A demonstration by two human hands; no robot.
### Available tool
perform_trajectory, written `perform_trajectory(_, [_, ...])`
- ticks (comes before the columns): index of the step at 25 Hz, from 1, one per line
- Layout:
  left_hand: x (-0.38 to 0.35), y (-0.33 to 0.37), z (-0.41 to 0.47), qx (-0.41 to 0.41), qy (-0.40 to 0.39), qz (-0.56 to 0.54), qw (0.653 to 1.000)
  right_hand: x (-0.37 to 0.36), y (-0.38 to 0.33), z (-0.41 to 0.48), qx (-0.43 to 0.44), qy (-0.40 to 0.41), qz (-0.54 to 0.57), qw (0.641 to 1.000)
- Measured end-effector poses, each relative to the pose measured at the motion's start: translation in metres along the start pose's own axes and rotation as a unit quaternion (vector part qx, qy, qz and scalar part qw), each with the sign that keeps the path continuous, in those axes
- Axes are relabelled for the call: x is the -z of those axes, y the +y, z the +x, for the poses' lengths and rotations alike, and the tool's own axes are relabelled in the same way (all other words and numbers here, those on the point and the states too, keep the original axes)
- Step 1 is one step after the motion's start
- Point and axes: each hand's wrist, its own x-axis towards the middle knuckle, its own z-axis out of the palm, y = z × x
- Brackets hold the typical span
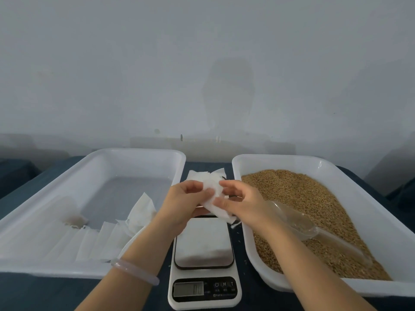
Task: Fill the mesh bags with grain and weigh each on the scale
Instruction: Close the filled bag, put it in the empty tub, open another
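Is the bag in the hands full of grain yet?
Empty: the mesh bag is flat and white between the left hand and right hand, nothing brown inside.

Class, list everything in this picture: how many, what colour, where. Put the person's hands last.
scale: one, white with black panel, centre.
left tray: one, white, left of the scale.
right tray: one, white, right of the scale.
grain: one heap, golden brown, in the right tray.
scoop: one, clear, lying on the grain.
loose mesh bags: several, white, in the left tray.
stacked mesh bags: a few, white, behind the scale.
held mesh bag: one, white, above the scale.
cloth: one, dark blue, under everything.
bracelet: one, pale pink, left wrist.
left hand: grips the held mesh bag.
right hand: pinches the held mesh bag.
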Motion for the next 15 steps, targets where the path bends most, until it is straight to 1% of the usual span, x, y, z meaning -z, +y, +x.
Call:
perform_trajectory(1, [0.001,0.0,-0.002,0.005,-0.017,-0.025,1.0,0.0,0.001,0.002,-0.011,0.003,0.042,0.999])
perform_trajectory(3, [0.004,0.0,-0.002,0.012,-0.018,-0.052,0.998,0.002,0.003,0.005,-0.043,0.011,0.108,0.993])
perform_trajectory(6, [0.005,-0.005,-0.003,0.013,-0.01,-0.071,0.997,0.002,0.008,0.004,-0.047,0.017,0.042,0.998])
perform_trajectory(8, [0.004,-0.008,-0.005,0.056,-0.035,-0.082,0.994,0.001,0.009,0.004,-0.048,0.021,0.042,0.998])
perform_trajectory(10, [0.002,-0.011,-0.009,0.123,-0.078,-0.052,0.988,0.001,0.007,0.003,-0.039,0.013,0.057,0.997])
perform_trajectory(11, [0.0,-0.013,-0.011,0.139,-0.082,-0.048,0.986,0.002,0.006,0.002,-0.034,0.013,0.064,0.997])
perform_trajectory(12, [-0.002,-0.018,-0.011,0.139,-0.069,-0.048,0.987,0.003,0.006,0.002,-0.033,0.018,0.073,0.997])
perform_trajectory(13, [-0.003,-0.022,-0.012,0.13,-0.04,-0.052,0.989,0.003,0.007,0.002,-0.036,0.027,0.081,0.996])
perform_trajectory(15, [-0.003,-0.026,-0.013,0.093,0.035,-0.075,0.992,0.004,0.007,0.003,-0.049,0.039,0.087,0.994])
